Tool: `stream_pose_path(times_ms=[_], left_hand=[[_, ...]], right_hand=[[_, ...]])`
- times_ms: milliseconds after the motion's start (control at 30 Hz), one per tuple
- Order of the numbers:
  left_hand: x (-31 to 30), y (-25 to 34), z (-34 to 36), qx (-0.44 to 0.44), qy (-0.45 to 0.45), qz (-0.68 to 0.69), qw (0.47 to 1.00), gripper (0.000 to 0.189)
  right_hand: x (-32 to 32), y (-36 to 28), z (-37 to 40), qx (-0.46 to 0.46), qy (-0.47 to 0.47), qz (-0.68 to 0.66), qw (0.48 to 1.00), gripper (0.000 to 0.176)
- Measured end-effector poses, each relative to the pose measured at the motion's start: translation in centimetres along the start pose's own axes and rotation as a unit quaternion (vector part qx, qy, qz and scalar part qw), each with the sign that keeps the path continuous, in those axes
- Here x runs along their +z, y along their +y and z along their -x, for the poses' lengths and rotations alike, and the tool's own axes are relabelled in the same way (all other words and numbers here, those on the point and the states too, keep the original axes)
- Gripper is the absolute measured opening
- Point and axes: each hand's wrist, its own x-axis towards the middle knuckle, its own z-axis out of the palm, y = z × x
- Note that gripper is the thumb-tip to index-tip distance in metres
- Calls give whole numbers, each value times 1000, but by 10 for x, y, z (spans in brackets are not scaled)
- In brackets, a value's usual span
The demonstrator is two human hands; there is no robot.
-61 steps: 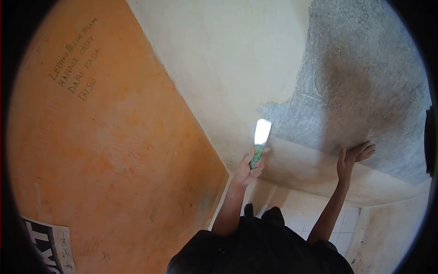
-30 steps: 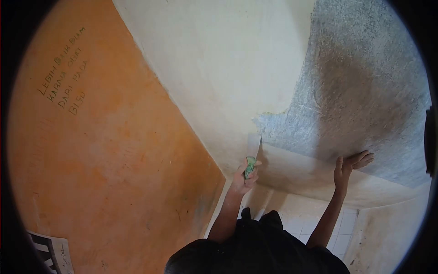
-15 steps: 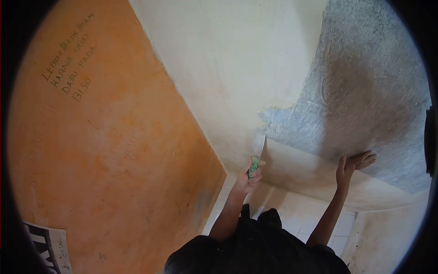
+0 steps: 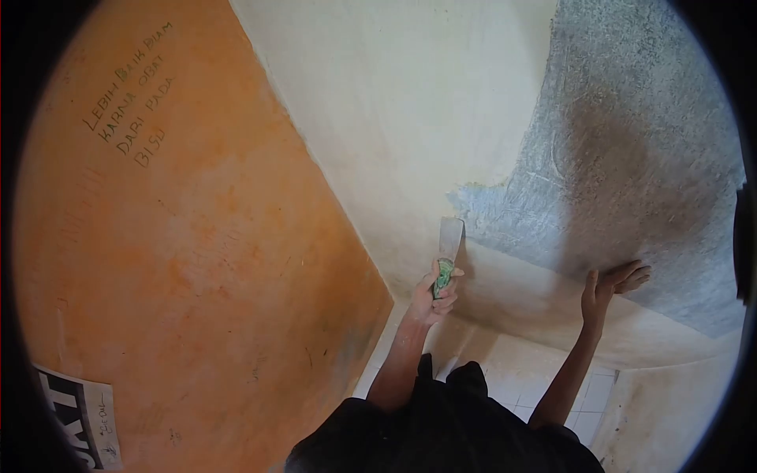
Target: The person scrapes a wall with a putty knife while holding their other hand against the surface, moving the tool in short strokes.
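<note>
scraper (image 4: 450,240) blade back up vs 1 s ago, flat face showing, tip at ragged edge of cream paint (image 4: 394,102) beside grey bare patch (image 4: 631,158): prob. new stroke. left hand (image 4: 430,303) fingers closed round its green handle. right hand (image 4: 605,285) open, flat on wall. orange wall (image 4: 197,236) corner near on left; free room upward.

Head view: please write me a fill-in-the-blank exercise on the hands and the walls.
1. The left hand grips a scraper by its ____ handle.
2. The right hand lies flat on the wall and holds ____.
3. The side wall with handwriting is painted ____.
Missing words: green; nothing; orange.
</note>
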Motion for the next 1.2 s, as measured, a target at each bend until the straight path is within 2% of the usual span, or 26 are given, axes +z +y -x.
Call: stream_pose_path(times_ms=[33,67,133,200,300,400,433,467,567,600,733,833,933,1000,1067,1200], left_hand=[[-6,-2,5,-2,3,0,1000,57],[-16,-11,13,-15,25,26,999,58],[-18,-10,4,-19,30,44,998,58],[-20,-5,-3,1,-19,38,999,58],[50,35,-18,46,-38,-35,998,57],[35,26,-16,35,-19,-43,998,57],[14,16,-11,33,-24,-47,998,57],[-17,1,-2,16,-30,-8,999,57],[-32,-6,1,-4,-8,40,999,57],[-29,-6,3,0,18,50,999,57],[-8,7,-6,0,30,17,999,58],[-11,-5,9,-5,9,43,999,47],[-12,2,4,-19,0,55,998,49],[-4,7,-1,-13,29,3,1000,51],[-10,1,11,-15,34,15,999,52],[-21,2,10,-27,-12,25,999,57]], right_hand=[[0,-1,3,41,-21,-48,998,101],[-4,2,8,43,-26,-47,998,101],[-4,6,-1,-51,26,92,994,100],[-2,4,-4,-52,40,93,993,100],[-3,-5,5,-35,24,93,995,100],[-5,9,1,-34,23,96,995,99],[-5,15,3,-32,21,107,994,99],[-6,17,3,-29,25,109,993,99],[-7,20,5,-36,18,105,994,99],[-7,19,5,-44,17,118,992,99],[-5,20,3,-59,28,130,989,99],[-5,15,4,-44,21,120,992,100],[-5,20,4,-42,23,118,992,100],[-6,23,5,-43,21,127,991,100],[-4,20,12,-38,17,135,990,100],[-5,21,1,-45,28,131,990,101]])
